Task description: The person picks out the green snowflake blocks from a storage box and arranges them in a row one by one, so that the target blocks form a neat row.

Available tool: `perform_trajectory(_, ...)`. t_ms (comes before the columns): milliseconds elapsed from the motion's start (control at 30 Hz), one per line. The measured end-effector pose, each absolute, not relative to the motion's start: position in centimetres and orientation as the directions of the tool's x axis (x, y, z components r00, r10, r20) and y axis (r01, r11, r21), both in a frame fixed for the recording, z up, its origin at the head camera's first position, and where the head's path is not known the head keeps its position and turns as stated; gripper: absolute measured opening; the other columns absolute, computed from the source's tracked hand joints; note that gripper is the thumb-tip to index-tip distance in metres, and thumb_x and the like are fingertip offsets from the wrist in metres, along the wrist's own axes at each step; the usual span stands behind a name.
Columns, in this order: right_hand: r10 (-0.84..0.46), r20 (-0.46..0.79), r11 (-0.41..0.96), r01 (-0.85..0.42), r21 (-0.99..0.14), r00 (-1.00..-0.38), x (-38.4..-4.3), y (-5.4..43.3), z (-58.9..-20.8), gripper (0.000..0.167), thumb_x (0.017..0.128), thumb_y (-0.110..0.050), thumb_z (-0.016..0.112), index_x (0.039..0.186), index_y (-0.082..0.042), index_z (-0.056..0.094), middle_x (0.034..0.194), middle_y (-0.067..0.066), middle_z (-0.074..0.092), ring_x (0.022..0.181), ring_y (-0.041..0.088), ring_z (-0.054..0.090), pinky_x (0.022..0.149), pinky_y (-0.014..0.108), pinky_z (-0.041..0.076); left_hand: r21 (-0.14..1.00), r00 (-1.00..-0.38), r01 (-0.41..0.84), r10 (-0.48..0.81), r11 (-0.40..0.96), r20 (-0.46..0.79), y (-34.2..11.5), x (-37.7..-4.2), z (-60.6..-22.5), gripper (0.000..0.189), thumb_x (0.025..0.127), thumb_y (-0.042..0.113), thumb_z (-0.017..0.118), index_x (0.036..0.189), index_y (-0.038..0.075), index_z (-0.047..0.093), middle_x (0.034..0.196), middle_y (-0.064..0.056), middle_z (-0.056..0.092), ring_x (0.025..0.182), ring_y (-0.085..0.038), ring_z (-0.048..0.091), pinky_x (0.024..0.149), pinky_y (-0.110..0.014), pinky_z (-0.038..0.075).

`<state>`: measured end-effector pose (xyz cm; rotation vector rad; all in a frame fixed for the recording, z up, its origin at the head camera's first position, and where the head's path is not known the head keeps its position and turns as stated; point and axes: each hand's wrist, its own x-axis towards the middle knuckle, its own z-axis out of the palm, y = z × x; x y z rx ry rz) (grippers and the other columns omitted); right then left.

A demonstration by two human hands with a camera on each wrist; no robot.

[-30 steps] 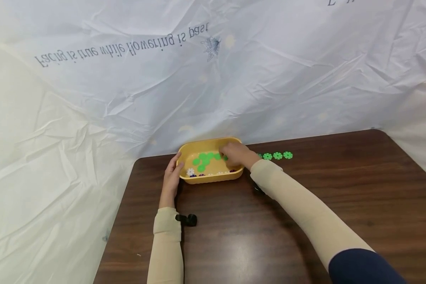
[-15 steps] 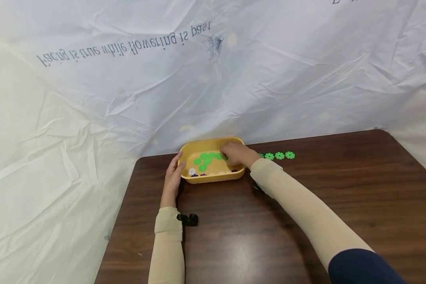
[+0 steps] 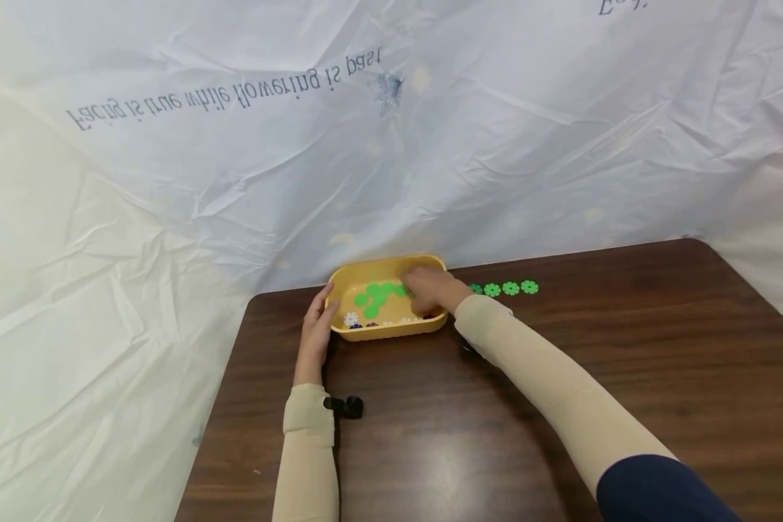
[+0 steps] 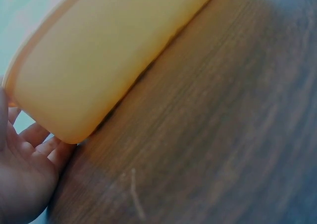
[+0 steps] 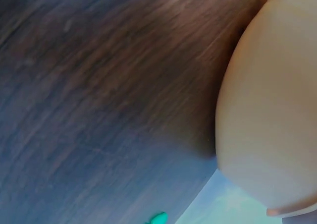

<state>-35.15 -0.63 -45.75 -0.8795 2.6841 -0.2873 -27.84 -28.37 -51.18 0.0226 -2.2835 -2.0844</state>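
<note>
A yellow plastic basin [image 3: 386,333] stands at the table's back edge. Green snowflake-shaped discs [image 3: 373,290] lie inside, with a white one [image 3: 350,318] and some dark blue ones along the front. My left hand [image 3: 315,330] grips the basin's left end, thumb at the rim; in the left wrist view its fingers reach under the basin's [image 4: 99,60] corner. My right hand [image 3: 429,286] reaches over the right rim, fingers bent down among the discs. Its fingertips are hidden, and I cannot tell whether they hold a disc. The basin's outer wall [image 5: 272,95] fills the right of the right wrist view.
Right of the basin, several green discs [image 3: 510,288] form a row along the back of the brown wooden table [image 3: 561,348]. A wrinkled white sheet [image 3: 287,174] with printed text hangs behind and to the left. Each forearm wears a dark strapped wrist camera [image 3: 346,407].
The right hand makes small movements among the discs in the basin. The left hand keeps its place on the basin's end, and the row of green discs looks the same.
</note>
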Motion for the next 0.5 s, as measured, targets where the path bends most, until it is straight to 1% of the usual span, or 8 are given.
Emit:
perform_trajectory(67,-0.615,-0.209,0.780,-0.548,-0.302,-0.760,-34.8,-0.6,-45.6,0.019,0.091,-0.004,0.060,0.110,-0.007,0.060,0.100,0.008,0.052,0.075,0.020,0.041,0.064,0.036,0.035,0.995,-0.999,0.019,-0.048,0.095,0.023,-28.3,-27.8,-51.2,0.053,0.114,0.022,0.051,0.165,0.014,0.040,0.174,-0.004,0.024,0.161,-0.025,0.014,0.127,-0.047,0.022)
perform_trajectory(133,-0.636,-0.185,0.757,-0.560,-0.336,-0.749,-34.7,-0.4,-45.5,0.016,0.091,-0.002,0.058,0.106,-0.007,0.059,0.100,0.008,0.050,0.074,0.019,0.038,0.065,0.036,0.033,0.995,-0.999,0.014,-0.046,0.094,0.019,-28.0,-27.2,-50.2,0.052,0.113,0.018,0.051,0.164,0.011,0.041,0.174,-0.007,0.025,0.161,-0.027,0.016,0.126,-0.048,0.023)
perform_trajectory(233,-0.673,-0.139,0.713,-0.586,-0.384,-0.727,-34.8,-0.2,-45.4,0.009,0.092,0.000,0.057,0.095,-0.008,0.054,0.087,0.004,0.040,0.067,0.017,0.029,0.064,0.035,0.029,0.996,-0.999,0.009,-0.045,0.091,0.013,-27.8,-26.6,-49.1,0.052,0.112,0.015,0.053,0.163,0.009,0.042,0.173,-0.009,0.026,0.161,-0.029,0.017,0.126,-0.049,0.024)
perform_trajectory(300,-0.698,-0.108,0.683,-0.612,-0.400,-0.708,-34.8,-0.1,-45.1,0.016,0.093,0.000,0.057,0.087,-0.011,0.048,0.081,0.001,0.032,0.065,0.015,0.024,0.065,0.034,0.026,0.996,-0.999,0.000,-0.044,0.087,0.004,-27.9,-26.7,-48.9,0.052,0.112,0.014,0.053,0.163,0.008,0.042,0.173,-0.010,0.026,0.161,-0.030,0.016,0.126,-0.049,0.023)
perform_trajectory(367,-0.721,-0.079,0.657,-0.642,-0.396,-0.689,-34.8,-0.1,-44.7,0.024,0.094,0.001,0.058,0.082,-0.011,0.041,0.078,0.000,0.024,0.064,0.015,0.018,0.066,0.034,0.023,0.996,-0.999,0.000,-0.049,0.087,0.004,-28.2,-27.3,-49.8,0.052,0.112,0.016,0.053,0.163,0.010,0.042,0.173,-0.008,0.025,0.161,-0.028,0.015,0.126,-0.048,0.023)
perform_trajectory(433,-0.742,-0.049,0.633,-0.675,-0.378,-0.668,-34.7,-0.1,-44.2,0.027,0.095,0.001,0.060,0.080,-0.010,0.040,0.077,-0.001,0.023,0.066,0.014,0.017,0.067,0.034,0.022,0.996,-0.999,0.006,-0.051,0.085,0.011,-28.4,-27.8,-50.8,0.052,0.113,0.018,0.052,0.163,0.012,0.042,0.174,-0.006,0.025,0.161,-0.026,0.014,0.127,-0.048,0.022)
perform_trajectory(500,-0.765,-0.025,0.607,-0.708,-0.361,-0.644,-34.5,0.0,-43.7,0.023,0.095,0.001,0.063,0.080,-0.008,0.048,0.076,-0.002,0.029,0.066,0.014,0.018,0.067,0.034,0.024,0.996,-0.998,0.015,-0.054,0.087,0.020,-28.5,-27.9,-51.1,0.052,0.113,0.020,0.053,0.164,0.014,0.042,0.174,-0.004,0.025,0.161,-0.025,0.014,0.127,-0.047,0.022)
